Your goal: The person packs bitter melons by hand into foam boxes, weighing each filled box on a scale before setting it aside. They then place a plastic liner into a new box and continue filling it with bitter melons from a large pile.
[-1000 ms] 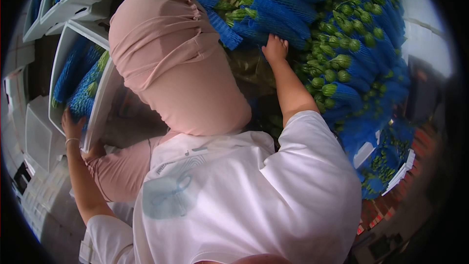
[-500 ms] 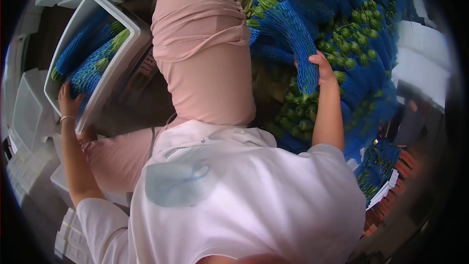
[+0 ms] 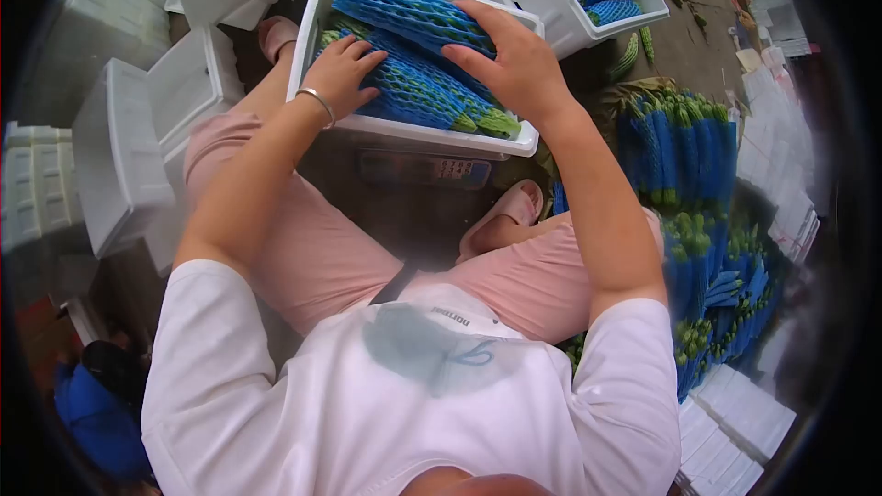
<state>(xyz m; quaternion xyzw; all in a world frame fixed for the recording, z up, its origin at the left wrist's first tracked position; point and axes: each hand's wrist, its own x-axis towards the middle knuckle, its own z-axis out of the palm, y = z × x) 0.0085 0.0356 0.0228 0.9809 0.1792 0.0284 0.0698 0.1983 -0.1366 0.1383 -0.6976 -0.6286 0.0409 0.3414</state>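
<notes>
A white foam box stands in front of me with several long green bitter melons inside, each in a blue foam net sleeve. My left hand lies on the box's left part, fingers spread over the netted melons. Across the right end of the uppermost netted bitter melon is my right hand, its thumb on the near side and fingers on the far side. Beneath it, another netted bitter melon slants towards the near right corner, its green tip showing.
Another white box with netted melons stands at the back right. Loose green melons lie beside it. Rows of netted melons fill the floor at right. White boxes stand at left, and white slabs lie at lower right.
My view has turned from the pile towards the box. My right hand has carried a netted bitter melon from the pile to the box. My left hand has moved onto the melons inside.
</notes>
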